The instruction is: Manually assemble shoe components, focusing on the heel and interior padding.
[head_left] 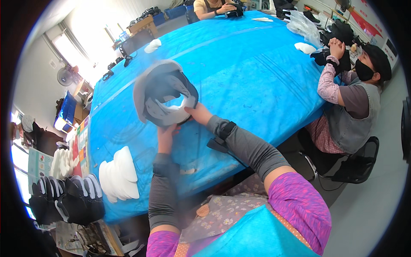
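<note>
One cap (169, 92), grey outside with a dark band and white lining, was held at the centre of the frame, above the table. Right grip (200, 114): closed on the cap's lower right rim. Left grip (166, 133): grasping its lower edge, fingers partly hidden. Table (257, 81): large, draped in a creased bright blue cover with paler lines running across it. On it: a fanned stack of white pads (118, 175), lower left; white pieces (153, 46), upper left of centre; a white pad (305, 48) and a clear plastic bag (303, 28), upper right. Room: dark caps (81, 200) with pale brims, lower left; a round fan (65, 76), a blue bin (67, 109) and a bright window (64, 48), left; a cardboard box (143, 27), upper left; one seated person (357, 115) with clasped hands at the right edge of the table, another person (209, 9) at its far side; a dark chair (359, 165) and grey floor (364, 210), lower right.
</note>
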The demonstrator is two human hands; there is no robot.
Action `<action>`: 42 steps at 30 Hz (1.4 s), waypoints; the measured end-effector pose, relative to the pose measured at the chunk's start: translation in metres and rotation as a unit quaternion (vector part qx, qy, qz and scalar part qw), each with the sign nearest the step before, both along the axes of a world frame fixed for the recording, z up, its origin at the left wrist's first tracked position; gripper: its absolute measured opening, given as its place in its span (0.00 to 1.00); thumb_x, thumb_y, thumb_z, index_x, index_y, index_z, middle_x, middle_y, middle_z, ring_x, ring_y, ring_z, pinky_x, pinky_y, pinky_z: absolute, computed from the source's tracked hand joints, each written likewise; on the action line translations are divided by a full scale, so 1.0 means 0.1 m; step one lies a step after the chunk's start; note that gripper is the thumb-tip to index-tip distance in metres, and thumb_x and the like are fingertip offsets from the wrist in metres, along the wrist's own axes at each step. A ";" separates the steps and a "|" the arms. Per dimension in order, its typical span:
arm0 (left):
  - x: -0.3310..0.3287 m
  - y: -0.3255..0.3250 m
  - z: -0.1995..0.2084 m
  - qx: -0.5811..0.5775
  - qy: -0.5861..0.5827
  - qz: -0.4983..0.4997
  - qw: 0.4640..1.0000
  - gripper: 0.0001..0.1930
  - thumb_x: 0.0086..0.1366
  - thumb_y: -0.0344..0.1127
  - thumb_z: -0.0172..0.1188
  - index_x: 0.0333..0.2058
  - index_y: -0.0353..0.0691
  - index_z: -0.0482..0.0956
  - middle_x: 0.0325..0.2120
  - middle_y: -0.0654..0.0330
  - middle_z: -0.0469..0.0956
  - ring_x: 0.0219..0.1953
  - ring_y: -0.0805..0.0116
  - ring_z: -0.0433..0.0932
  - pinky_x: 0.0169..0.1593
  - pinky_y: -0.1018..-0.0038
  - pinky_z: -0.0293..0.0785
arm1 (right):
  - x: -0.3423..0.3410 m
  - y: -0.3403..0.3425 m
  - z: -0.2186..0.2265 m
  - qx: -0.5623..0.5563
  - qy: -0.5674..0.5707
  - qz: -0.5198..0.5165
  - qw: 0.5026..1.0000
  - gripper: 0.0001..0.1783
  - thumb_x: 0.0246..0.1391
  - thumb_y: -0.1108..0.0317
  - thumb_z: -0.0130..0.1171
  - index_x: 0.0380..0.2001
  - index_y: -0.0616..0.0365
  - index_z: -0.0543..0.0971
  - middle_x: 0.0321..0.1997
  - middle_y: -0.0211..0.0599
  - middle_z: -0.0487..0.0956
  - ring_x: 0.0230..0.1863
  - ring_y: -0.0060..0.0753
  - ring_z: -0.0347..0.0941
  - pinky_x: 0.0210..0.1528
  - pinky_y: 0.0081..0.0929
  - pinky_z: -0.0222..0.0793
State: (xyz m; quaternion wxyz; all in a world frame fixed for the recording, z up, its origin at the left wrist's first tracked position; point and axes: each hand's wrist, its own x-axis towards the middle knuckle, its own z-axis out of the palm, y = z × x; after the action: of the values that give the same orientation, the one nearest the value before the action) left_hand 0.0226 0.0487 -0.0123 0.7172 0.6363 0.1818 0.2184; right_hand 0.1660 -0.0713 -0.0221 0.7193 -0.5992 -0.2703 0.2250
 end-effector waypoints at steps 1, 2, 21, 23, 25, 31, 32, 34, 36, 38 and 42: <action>0.00 0.00 -0.01 -0.006 0.002 0.003 1.000 0.17 0.58 0.31 0.56 0.46 0.37 0.66 0.38 0.58 0.75 0.34 0.69 0.77 0.34 0.77 0.72 | -0.01 0.00 0.00 0.007 0.017 0.002 1.000 0.17 0.52 0.66 0.55 0.44 0.65 0.71 0.37 0.40 0.76 0.34 0.30 0.75 0.29 0.26 0.74; -0.01 0.01 -0.02 -0.011 0.004 0.005 1.000 0.17 0.58 0.31 0.57 0.46 0.36 0.66 0.38 0.58 0.75 0.34 0.69 0.77 0.35 0.77 0.72 | -0.02 0.01 -0.01 0.015 0.034 0.004 0.999 0.18 0.52 0.66 0.55 0.44 0.64 0.70 0.37 0.40 0.76 0.33 0.30 0.75 0.28 0.26 0.74; -0.03 0.01 0.01 0.012 -0.003 -0.002 1.000 0.20 0.58 0.31 0.57 0.48 0.36 0.64 0.39 0.58 0.74 0.34 0.69 0.77 0.35 0.77 0.72 | -0.02 0.04 0.00 0.008 0.013 -0.001 1.000 0.19 0.51 0.67 0.56 0.44 0.65 0.69 0.36 0.40 0.76 0.31 0.30 0.75 0.27 0.25 0.74; -0.03 0.00 0.01 0.003 0.005 -0.002 1.000 0.22 0.57 0.28 0.56 0.50 0.33 0.63 0.40 0.55 0.74 0.34 0.69 0.77 0.33 0.77 0.71 | -0.01 0.02 -0.01 0.009 0.011 -0.001 1.000 0.19 0.50 0.66 0.56 0.44 0.66 0.70 0.36 0.40 0.76 0.31 0.30 0.75 0.27 0.25 0.74; -0.02 -0.03 0.02 0.003 0.003 0.000 1.000 0.21 0.57 0.28 0.56 0.49 0.33 0.63 0.40 0.55 0.74 0.34 0.69 0.77 0.34 0.77 0.71 | -0.01 0.00 -0.01 0.018 0.015 0.001 1.000 0.19 0.50 0.66 0.56 0.44 0.66 0.70 0.36 0.40 0.76 0.32 0.30 0.75 0.27 0.25 0.74; -0.04 -0.06 0.04 0.001 0.006 -0.001 1.000 0.21 0.57 0.28 0.56 0.49 0.33 0.64 0.39 0.56 0.74 0.34 0.69 0.76 0.35 0.78 0.71 | 0.00 0.01 -0.05 0.004 0.021 0.002 1.000 0.20 0.50 0.65 0.57 0.44 0.66 0.70 0.37 0.42 0.76 0.33 0.32 0.75 0.28 0.27 0.75; -0.05 -0.05 0.04 0.003 0.005 -0.006 1.000 0.21 0.57 0.29 0.56 0.49 0.33 0.64 0.39 0.56 0.74 0.34 0.69 0.76 0.35 0.78 0.71 | 0.00 0.04 -0.05 -0.001 0.024 -0.001 1.000 0.21 0.50 0.65 0.58 0.44 0.67 0.70 0.38 0.43 0.76 0.34 0.33 0.76 0.28 0.27 0.75; -0.06 0.00 0.00 0.020 -0.006 -0.001 1.000 0.19 0.58 0.30 0.56 0.48 0.35 0.65 0.39 0.57 0.75 0.34 0.68 0.77 0.35 0.76 0.72 | -0.02 0.05 0.00 -0.027 0.019 0.009 0.999 0.21 0.50 0.64 0.58 0.44 0.68 0.70 0.38 0.43 0.76 0.35 0.33 0.76 0.29 0.28 0.76; -0.11 0.09 -0.02 0.004 -0.045 0.001 0.999 0.21 0.57 0.29 0.57 0.49 0.35 0.64 0.39 0.58 0.75 0.33 0.69 0.77 0.35 0.76 0.72 | -0.07 0.12 0.03 -0.023 0.007 0.011 1.000 0.21 0.50 0.63 0.59 0.42 0.69 0.71 0.38 0.44 0.77 0.35 0.34 0.76 0.29 0.29 0.76; -0.02 0.00 -0.05 -0.008 -0.043 -0.006 0.999 0.21 0.57 0.28 0.57 0.49 0.34 0.64 0.39 0.57 0.75 0.34 0.67 0.77 0.35 0.76 0.73 | 0.08 0.05 -0.14 -0.027 -0.009 0.007 1.000 0.21 0.51 0.62 0.59 0.42 0.68 0.73 0.35 0.42 0.78 0.32 0.31 0.76 0.30 0.27 0.76; 0.00 0.04 -0.07 0.000 -0.050 -0.011 0.999 0.23 0.56 0.27 0.56 0.51 0.35 0.62 0.36 0.57 0.74 0.33 0.69 0.76 0.35 0.75 0.73 | 0.14 0.08 -0.20 -0.041 0.008 0.017 0.999 0.20 0.51 0.62 0.59 0.43 0.65 0.73 0.41 0.38 0.76 0.40 0.30 0.73 0.34 0.26 0.72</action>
State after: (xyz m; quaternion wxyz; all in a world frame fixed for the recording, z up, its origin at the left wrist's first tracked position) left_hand 0.0223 0.0527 -0.0192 0.7279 0.6264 0.1386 0.2418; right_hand 0.1800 -0.0631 -0.0423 0.6926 -0.6214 -0.2653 0.2526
